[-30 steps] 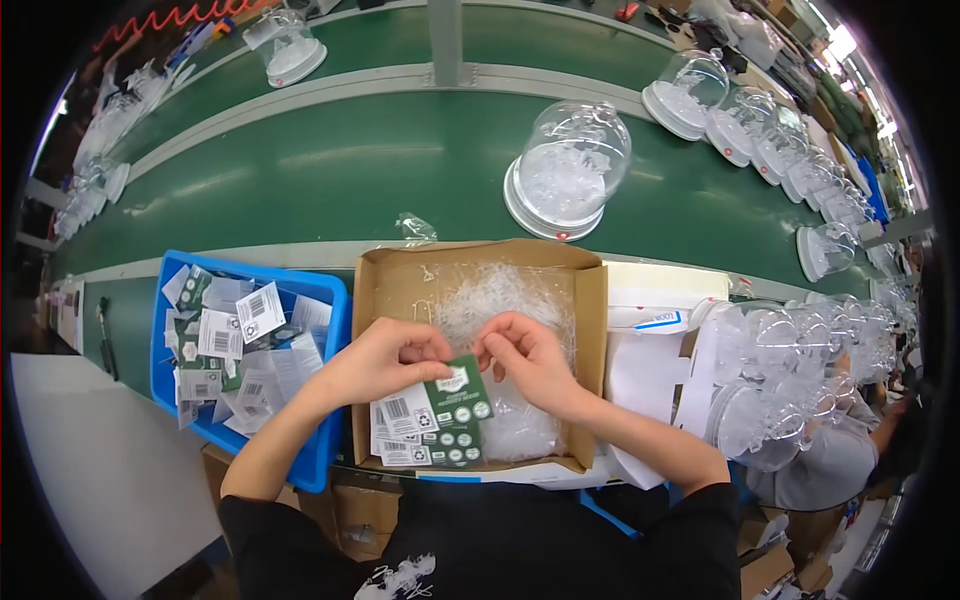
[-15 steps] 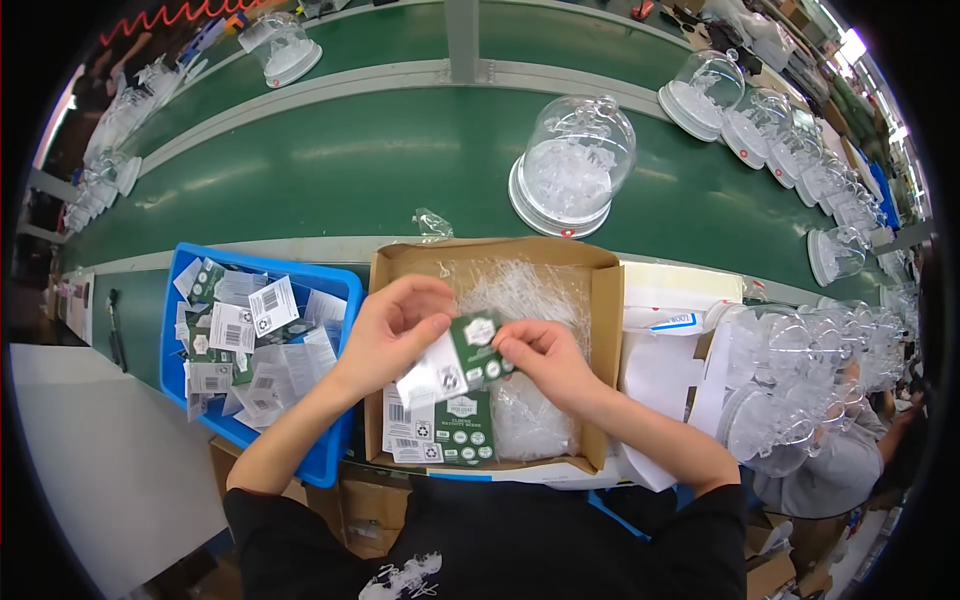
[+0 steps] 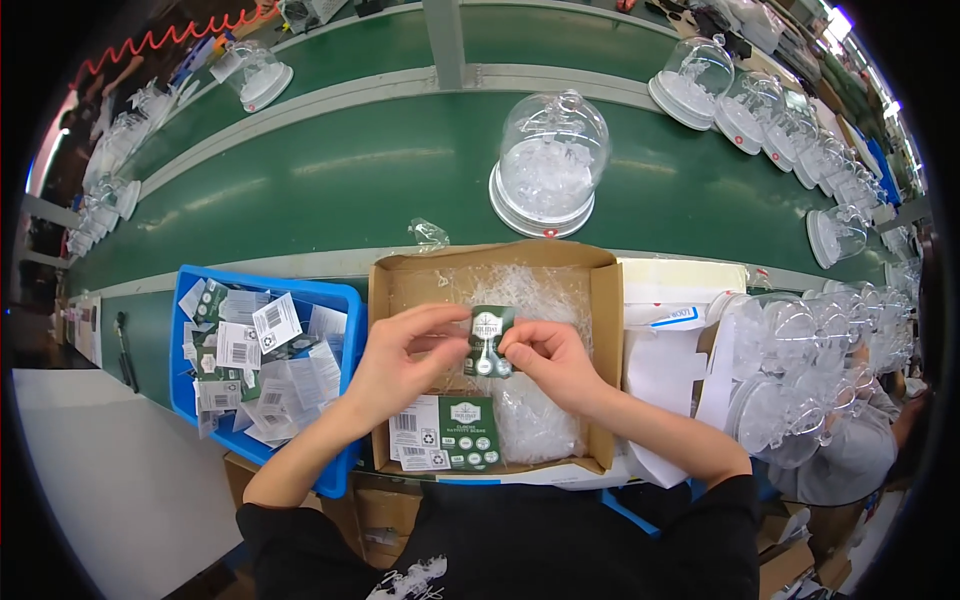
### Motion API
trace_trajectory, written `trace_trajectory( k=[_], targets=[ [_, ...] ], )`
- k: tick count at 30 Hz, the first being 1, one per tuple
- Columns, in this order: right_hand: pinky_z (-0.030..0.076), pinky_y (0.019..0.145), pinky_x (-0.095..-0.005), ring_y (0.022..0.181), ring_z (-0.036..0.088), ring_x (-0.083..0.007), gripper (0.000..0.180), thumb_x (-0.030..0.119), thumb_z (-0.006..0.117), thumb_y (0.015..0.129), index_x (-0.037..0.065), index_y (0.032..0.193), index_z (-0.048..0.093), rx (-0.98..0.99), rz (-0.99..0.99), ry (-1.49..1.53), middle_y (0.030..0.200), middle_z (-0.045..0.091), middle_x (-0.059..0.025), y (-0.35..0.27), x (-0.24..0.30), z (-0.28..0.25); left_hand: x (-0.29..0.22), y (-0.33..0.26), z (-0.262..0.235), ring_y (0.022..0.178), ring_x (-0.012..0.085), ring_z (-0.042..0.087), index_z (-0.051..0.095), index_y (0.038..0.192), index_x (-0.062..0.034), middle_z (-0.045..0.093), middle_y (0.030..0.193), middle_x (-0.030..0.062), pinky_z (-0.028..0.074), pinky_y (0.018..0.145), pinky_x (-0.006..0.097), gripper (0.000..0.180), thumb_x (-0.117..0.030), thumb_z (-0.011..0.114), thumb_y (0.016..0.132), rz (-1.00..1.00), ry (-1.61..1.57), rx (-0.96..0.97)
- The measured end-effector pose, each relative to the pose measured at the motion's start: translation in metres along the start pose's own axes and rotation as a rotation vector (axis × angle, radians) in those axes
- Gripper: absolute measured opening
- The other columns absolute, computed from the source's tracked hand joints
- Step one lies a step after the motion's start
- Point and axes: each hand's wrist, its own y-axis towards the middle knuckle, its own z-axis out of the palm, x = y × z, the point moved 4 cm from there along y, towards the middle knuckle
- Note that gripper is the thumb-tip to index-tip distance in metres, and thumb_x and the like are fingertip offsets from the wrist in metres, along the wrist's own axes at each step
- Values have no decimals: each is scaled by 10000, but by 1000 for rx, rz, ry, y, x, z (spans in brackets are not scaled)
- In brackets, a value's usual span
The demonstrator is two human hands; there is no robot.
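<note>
Green card (image 3: 489, 340) pinched in left hand (image 3: 400, 355) grip; right hand (image 3: 548, 358) grip too.

Green worktop (image 3: 330, 190), curved by the lens, with a pale rail along its near edge. Directly on it: a clear dome (image 3: 549, 160) on a white base at centre, a second dome (image 3: 256, 70) far left, a row of domes (image 3: 760, 100) along the right, and a crumpled clear wrapper (image 3: 428, 234) just behind the open carton (image 3: 605, 330).
</note>
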Motion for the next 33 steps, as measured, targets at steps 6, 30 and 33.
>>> trace_trajectory(
  k=[6,30,33],
  targets=[
    [493,774,-259,846,598,-126,88,2,574,896,-47,945,629,94,-10,-83,964,581,-69,-6,7,7,-7,-3,3,1183,238,536,514,1262,28,520,1306,161,452,992,353,524,-59,720,788,149,-37,-52],
    [476,764,-264,826,584,-175,97,-37,585,856,14,937,571,-122,-463,-442,921,563,-67,-10,16,17,-7,-10,6,1128,204,510,544,1236,22,456,1327,150,427,902,305,345,-15,495,896,152,277,-7],
    [484,701,-240,776,598,-152,95,-37,595,856,-1,943,609,-90,-414,-506,906,602,-76,-11,22,7,-2,-6,-1,907,172,570,597,1142,33,570,1074,126,454,768,255,276,12,513,880,146,272,-12]
  ],
)
